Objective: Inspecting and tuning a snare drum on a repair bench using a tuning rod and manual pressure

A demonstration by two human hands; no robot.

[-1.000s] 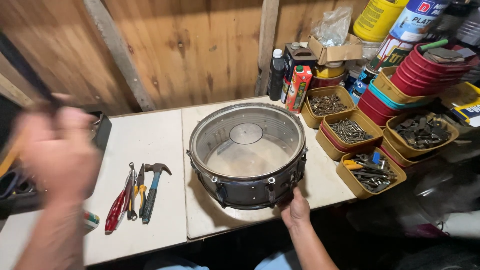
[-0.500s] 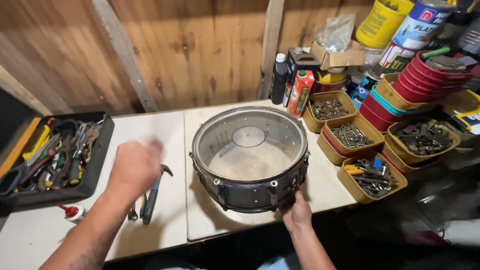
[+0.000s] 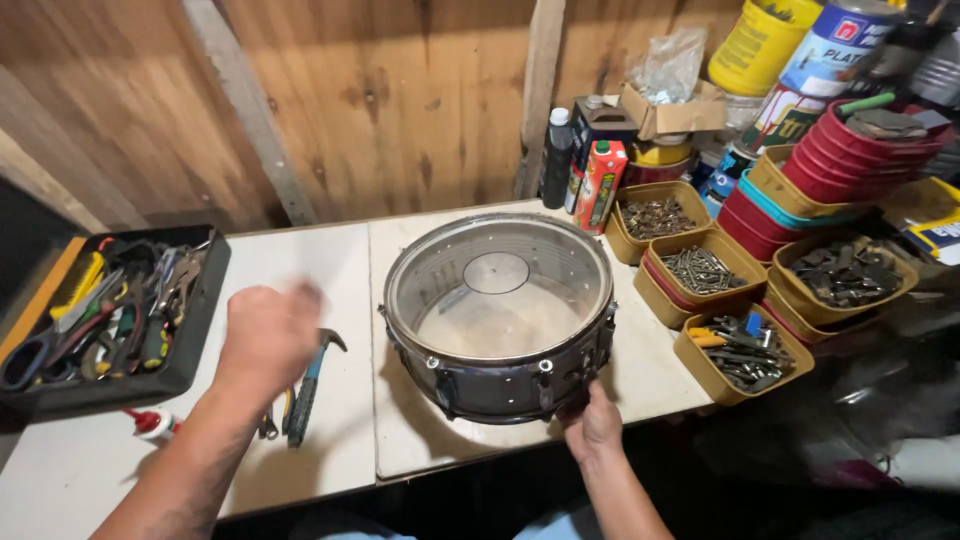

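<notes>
With the right hand (image 3: 592, 425) gripping only the near rim of the round chrome snare drum (image 3: 498, 318) mid-table, and the blurred left hand (image 3: 265, 335), grip unclear, over the blue-handled hammer (image 3: 308, 388), the drum risks sliding off the near edge.

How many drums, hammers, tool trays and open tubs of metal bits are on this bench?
Drum: 1
Hammer: 1
Black tool tray: 1
Open tubs of metal bits: 4
Total: 7
</notes>
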